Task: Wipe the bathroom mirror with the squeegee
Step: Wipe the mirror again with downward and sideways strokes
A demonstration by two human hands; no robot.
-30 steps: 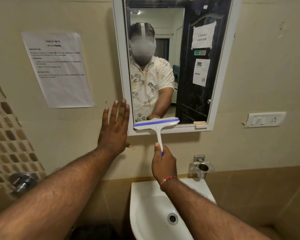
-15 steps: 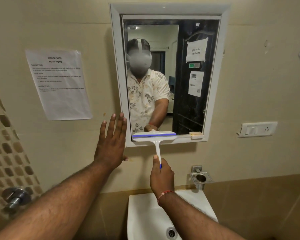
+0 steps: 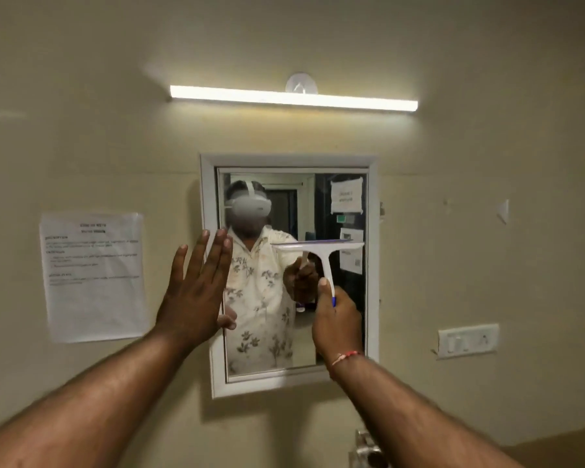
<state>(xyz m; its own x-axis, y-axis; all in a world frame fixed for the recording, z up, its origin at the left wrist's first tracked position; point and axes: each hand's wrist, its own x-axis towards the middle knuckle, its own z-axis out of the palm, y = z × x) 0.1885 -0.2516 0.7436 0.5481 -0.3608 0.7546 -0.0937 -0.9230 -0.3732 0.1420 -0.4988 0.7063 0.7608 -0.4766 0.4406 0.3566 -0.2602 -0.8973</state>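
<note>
Beige wall [image 3: 81, 96], slightly blurred; taped notice [image 3: 93, 276] at 9 o'clock unreadable, left hand [image 3: 196, 292] flat, fingers straight, over the 9 o'clock edge of the mirror [image 3: 271, 346], contact unclear. Squeegee [image 3: 318, 248] blade level near 2 o'clock on the glass, right hand [image 3: 338, 319] clamped round its handle; risks: uneven pressure leaving streaks, blade end snagging the 3 o'clock frame [image 3: 372, 265], left palm smudging glass. Blade-to-glass contact not resolvable; chrome fitting [image 3: 367, 449] at 6 o'clock cut off.
</note>
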